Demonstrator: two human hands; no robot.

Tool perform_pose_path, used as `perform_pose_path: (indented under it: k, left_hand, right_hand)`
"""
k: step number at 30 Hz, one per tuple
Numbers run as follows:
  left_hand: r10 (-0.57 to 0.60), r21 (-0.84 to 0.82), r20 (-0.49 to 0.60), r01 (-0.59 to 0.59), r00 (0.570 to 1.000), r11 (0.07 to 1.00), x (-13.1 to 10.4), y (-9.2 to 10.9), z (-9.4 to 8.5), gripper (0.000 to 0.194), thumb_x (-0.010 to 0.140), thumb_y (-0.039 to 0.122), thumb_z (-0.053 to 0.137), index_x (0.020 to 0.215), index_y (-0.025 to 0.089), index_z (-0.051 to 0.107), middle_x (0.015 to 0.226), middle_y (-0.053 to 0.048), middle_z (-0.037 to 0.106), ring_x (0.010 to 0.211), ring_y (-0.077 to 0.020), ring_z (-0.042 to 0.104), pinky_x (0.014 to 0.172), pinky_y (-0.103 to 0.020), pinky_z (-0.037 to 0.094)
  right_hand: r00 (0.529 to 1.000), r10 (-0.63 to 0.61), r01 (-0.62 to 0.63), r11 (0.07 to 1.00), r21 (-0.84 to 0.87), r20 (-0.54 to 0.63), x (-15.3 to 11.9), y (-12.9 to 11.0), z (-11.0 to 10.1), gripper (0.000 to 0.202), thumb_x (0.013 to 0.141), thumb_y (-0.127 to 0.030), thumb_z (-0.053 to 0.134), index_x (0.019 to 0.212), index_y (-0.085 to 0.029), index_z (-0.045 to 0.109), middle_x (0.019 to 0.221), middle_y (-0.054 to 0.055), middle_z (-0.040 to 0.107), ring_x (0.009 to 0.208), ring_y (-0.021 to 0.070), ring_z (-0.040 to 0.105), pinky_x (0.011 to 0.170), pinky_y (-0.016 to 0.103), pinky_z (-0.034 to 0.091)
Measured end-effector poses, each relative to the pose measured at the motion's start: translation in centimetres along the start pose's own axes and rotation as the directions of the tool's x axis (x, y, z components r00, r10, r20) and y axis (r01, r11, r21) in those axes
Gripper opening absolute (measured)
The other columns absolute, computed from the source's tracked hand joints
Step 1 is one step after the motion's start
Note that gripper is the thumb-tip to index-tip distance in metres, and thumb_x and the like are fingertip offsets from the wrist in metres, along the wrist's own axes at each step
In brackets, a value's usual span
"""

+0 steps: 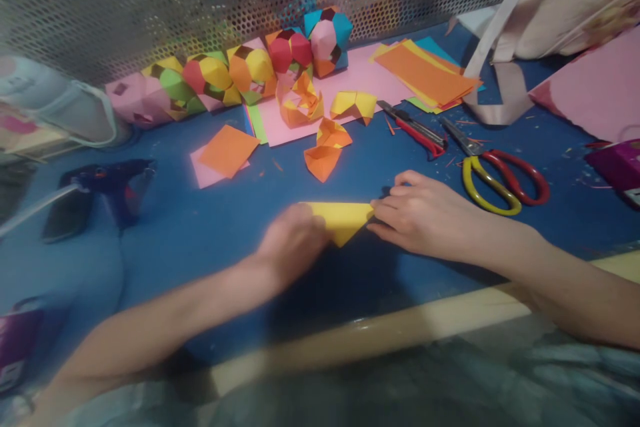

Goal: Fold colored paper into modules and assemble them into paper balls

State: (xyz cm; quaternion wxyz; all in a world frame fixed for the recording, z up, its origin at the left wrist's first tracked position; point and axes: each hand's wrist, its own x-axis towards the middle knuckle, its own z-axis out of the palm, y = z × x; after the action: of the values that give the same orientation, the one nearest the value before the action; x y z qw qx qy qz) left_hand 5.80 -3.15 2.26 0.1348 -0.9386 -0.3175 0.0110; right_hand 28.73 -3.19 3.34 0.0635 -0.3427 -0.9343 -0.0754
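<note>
A yellow sheet of paper (343,219), folded into a triangle with its tip toward me, is between my hands near the table's front. My left hand (295,240) is blurred and closes round the paper's left end. At the right corner, my right hand (413,213) pinches the paper between thumb and fingers. Beyond them lie folded orange paper pieces (323,161) and a folded yellow piece (354,105). An orange square of paper (230,150) rests on a pink one to the left.
Folded paper balls (213,77) line the perforated metal panel (200,0). To the right are scissors (493,173), a red utility knife (417,132) and stacked orange paper strips (425,73). A blue glue gun (117,183) and a bottle (55,103) stand left on the blue table (200,227).
</note>
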Motion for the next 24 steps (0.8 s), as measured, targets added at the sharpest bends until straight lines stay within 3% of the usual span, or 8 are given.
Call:
perform_pose_path:
  k: [4, 8, 11, 13, 19, 22, 24]
  left_hand:
    - [-0.008, 0.049, -0.043, 0.010, 0.999, 0.999, -0.2, -0.6, -0.4, 0.028, 0.084, 0.027, 0.062, 0.061, 0.013, 0.057, 0.057, -0.005, 0.053, 0.053, -0.0164, 0.050, 0.046, -0.027, 0.035]
    - [0.038, 0.019, -0.209, -0.035, 0.977, 0.999, -1.2, -0.6, -0.4, 0.025, 0.085, 0.023, 0.060, 0.062, 0.015, 0.054, 0.059, -0.004, 0.053, 0.055, -0.0164, 0.051, 0.048, -0.027, 0.036]
    - [0.096, -0.090, -0.263, -0.124, 0.960, 0.988, -1.8, 0.1, -0.6, 0.013, 0.086, 0.018, 0.057, 0.073, 0.016, 0.055, 0.066, -0.003, 0.055, 0.062, -0.0174, 0.054, 0.053, -0.029, 0.041]
    - [0.118, -0.161, -0.272, -0.166, 0.955, 0.973, -1.9, 0.5, -0.7, 0.003, 0.086, 0.017, 0.056, 0.084, 0.015, 0.057, 0.076, -0.004, 0.060, 0.069, -0.0181, 0.057, 0.059, -0.029, 0.045]
    - [0.102, -0.184, -0.395, -0.187, 0.913, 0.965, -1.8, 1.0, -0.7, 0.018, 0.087, 0.012, 0.053, 0.104, 0.013, 0.056, 0.099, -0.012, 0.065, 0.095, -0.0231, 0.061, 0.083, -0.037, 0.051]
    - [0.108, -0.186, -0.410, -0.199, 0.906, 0.962, -1.7, 1.0, -0.6, 0.028, 0.086, 0.008, 0.051, 0.114, 0.011, 0.054, 0.115, -0.019, 0.062, 0.115, -0.0302, 0.056, 0.094, -0.045, 0.047]
    - [0.118, -0.220, -0.383, -0.215, 0.916, 0.952, -1.7, 1.1, -0.3, 0.029, 0.087, 0.008, 0.048, 0.116, 0.009, 0.054, 0.118, -0.022, 0.061, 0.117, -0.0319, 0.055, 0.095, -0.046, 0.047]
  right_hand:
    - [0.998, 0.024, -0.027, 0.999, 0.039, 0.057, -0.3, 1.9, -0.3, 0.038, 0.094, -0.025, 0.045, 0.062, -0.017, 0.063, 0.057, 0.003, 0.065, 0.056, 0.0159, 0.055, 0.073, 0.034, 0.037]
    - [0.973, 0.228, -0.228, 0.958, 0.172, 0.018, -0.6, 4.2, -0.1, 0.039, 0.095, -0.031, 0.043, 0.063, -0.019, 0.063, 0.062, 0.003, 0.066, 0.064, 0.0178, 0.059, 0.069, 0.032, 0.042]
    - [0.939, 0.342, -0.319, 0.906, 0.280, -0.034, -0.6, 4.5, 0.2, 0.032, 0.094, -0.031, 0.044, 0.073, -0.020, 0.066, 0.072, 0.003, 0.069, 0.069, 0.0183, 0.062, 0.069, 0.031, 0.045]
    - [0.942, 0.331, -0.291, 0.883, 0.368, -0.049, -0.3, 3.9, 0.5, 0.026, 0.093, -0.028, 0.045, 0.081, -0.020, 0.067, 0.079, 0.004, 0.071, 0.075, 0.0188, 0.063, 0.072, 0.031, 0.047]
    - [0.978, 0.146, -0.043, 0.836, 0.548, -0.147, 0.6, 2.0, 2.1, 0.021, 0.092, -0.020, 0.047, 0.097, -0.014, 0.067, 0.098, 0.011, 0.071, 0.092, 0.0213, 0.063, 0.082, 0.036, 0.049]
    - [0.989, -0.003, 0.086, 0.822, 0.563, -0.146, 0.6, 1.8, 2.6, 0.021, 0.090, -0.015, 0.048, 0.096, -0.016, 0.067, 0.105, 0.009, 0.070, 0.099, 0.0224, 0.061, 0.086, 0.040, 0.047]
    - [0.991, -0.041, 0.106, 0.824, 0.556, -0.128, 0.5, 1.8, 2.7, 0.021, 0.088, -0.012, 0.048, 0.092, -0.017, 0.068, 0.103, 0.008, 0.071, 0.099, 0.0220, 0.061, 0.086, 0.041, 0.046]
